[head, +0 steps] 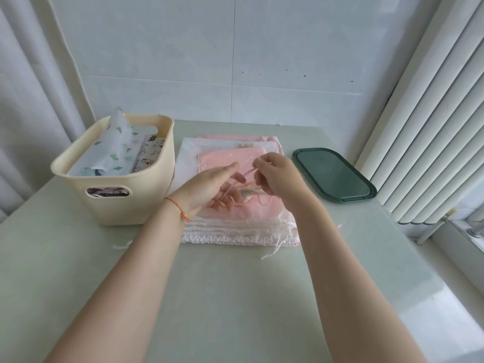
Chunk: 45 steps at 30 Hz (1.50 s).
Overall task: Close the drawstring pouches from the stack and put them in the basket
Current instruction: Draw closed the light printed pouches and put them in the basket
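Both forearms reach out over a pale green table; a red thread bracelet sits on the left wrist. Left hand lies flat and relaxed, fingers straight, pressing on the top pink pouch of the stack. Right hand is curled, pinching a thin pink drawstring that loops between the two hands just above the pouch. The stack lies mid-table, frilled clear and white pouch edges at its near side, pink layers further back.

Left of the stack, just beside it, a cream basket with cut-out handles holds a cactus-print pouch sticking up and a dog-print pouch beside it. Right of the stack, apart from it, a dark green tray lies flat. Behind: white tiled wall, vertical blinds at right.
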Each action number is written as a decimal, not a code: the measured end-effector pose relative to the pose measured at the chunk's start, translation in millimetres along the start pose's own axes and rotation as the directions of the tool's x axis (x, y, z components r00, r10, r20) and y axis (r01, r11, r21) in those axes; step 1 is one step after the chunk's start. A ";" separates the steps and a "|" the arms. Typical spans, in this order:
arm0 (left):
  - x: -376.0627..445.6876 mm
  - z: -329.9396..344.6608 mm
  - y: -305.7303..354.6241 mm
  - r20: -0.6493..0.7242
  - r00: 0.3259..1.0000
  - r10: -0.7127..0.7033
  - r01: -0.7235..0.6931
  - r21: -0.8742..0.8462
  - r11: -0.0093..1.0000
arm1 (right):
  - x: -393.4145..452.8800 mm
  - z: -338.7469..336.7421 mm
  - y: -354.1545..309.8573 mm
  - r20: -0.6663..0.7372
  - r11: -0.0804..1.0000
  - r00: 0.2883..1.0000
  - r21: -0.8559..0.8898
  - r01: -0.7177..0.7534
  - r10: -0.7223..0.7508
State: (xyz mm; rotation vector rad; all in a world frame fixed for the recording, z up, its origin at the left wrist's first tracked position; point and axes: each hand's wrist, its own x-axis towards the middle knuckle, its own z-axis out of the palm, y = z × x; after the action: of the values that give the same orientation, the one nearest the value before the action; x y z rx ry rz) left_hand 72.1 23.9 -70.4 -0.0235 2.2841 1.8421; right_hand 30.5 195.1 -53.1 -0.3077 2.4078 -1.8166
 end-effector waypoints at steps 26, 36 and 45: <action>12.4 5.4 -13.5 -0.435 0.897 0.084 -0.070 0.049 0.996 | 1.9 -20.1 5.7 0.253 0.711 0.963 -0.694 0.110 0.097; 8.1 18.2 -10.8 -0.257 0.936 0.240 -0.185 0.221 0.957 | -6.4 -9.1 -14.6 0.264 0.983 0.964 -0.181 0.026 0.023; 14.2 22.9 -10.9 -0.129 0.956 0.263 -0.152 0.550 0.821 | -7.0 -2.2 -22.4 0.330 0.956 0.931 0.287 0.057 -0.155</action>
State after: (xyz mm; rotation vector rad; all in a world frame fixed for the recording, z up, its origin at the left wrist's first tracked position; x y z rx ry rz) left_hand 63.1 45.3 -87.9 0.1410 2.9755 1.2549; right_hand 39.0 192.8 -31.2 -0.6806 1.9103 -1.9157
